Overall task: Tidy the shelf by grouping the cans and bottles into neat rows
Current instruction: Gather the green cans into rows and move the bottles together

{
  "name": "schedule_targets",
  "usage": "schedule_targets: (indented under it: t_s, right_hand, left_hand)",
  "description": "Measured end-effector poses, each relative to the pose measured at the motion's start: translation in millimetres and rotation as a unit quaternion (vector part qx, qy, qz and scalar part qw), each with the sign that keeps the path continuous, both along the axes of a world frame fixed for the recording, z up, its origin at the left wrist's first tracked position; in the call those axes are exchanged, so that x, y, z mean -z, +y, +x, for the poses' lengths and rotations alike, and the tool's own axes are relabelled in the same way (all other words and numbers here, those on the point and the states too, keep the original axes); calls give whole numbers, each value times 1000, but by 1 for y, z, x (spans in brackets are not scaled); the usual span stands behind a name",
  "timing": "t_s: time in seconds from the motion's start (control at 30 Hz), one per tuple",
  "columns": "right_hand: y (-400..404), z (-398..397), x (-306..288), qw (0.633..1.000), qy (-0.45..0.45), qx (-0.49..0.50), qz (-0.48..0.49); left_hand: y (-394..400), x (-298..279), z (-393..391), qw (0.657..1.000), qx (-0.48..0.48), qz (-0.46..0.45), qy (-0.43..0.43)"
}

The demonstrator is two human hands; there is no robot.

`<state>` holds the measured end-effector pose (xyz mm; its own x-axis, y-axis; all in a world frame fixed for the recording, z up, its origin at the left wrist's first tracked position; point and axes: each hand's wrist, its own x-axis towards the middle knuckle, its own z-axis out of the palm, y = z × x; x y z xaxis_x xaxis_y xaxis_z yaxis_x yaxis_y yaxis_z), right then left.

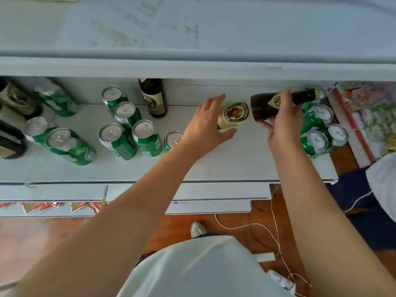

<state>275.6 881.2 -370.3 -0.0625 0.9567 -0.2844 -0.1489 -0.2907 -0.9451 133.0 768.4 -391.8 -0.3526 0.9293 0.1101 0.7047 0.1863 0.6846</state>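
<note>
on the shelf (246,163), dark bottles (10,125) crowd the left edge, green cans (120,138) stand loosely to mid-shelf with one upright bottle (153,97) behind them, and bare room runs along the front lip and under the arms. the left hand (206,125) reaches in with fingers spread, just touching the base of a tilted bottle (257,108), which the right hand (282,121) grips at its middle, neck pointing right. three more cans (319,129) huddle at the right edge.
</note>
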Motion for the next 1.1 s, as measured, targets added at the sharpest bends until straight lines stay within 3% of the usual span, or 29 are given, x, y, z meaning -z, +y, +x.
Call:
schedule_targets:
  t_s: [0.17, 0.3, 0.43, 0.6, 0.87, 1.1]
  right_hand:
    - [-41, 28, -11, 997, 39, -14, -59]
    - [-85, 17, -26, 995, 77, -30, -64]
    - [-136, -20, -45, 984, 136, -88, -69]
    - [-224, -113, -55, 965, 140, -210, -74]
    - [-379, -266, -45, 900, 12, -436, 24]
    - [-456, -377, -31, 799, -138, -546, 209]
  left_hand:
    - [-20, -1, -7, 998, 41, -45, 14]
    - [-70, -12, -25, 999, 45, 25, 12]
    - [-142, -34, -62, 996, 29, 78, -24]
    - [-265, -37, -126, 989, -63, 84, -100]
    - [-457, 3, -229, 960, -254, 67, -95]
    - [-514, 40, -310, 938, -339, -17, -67]
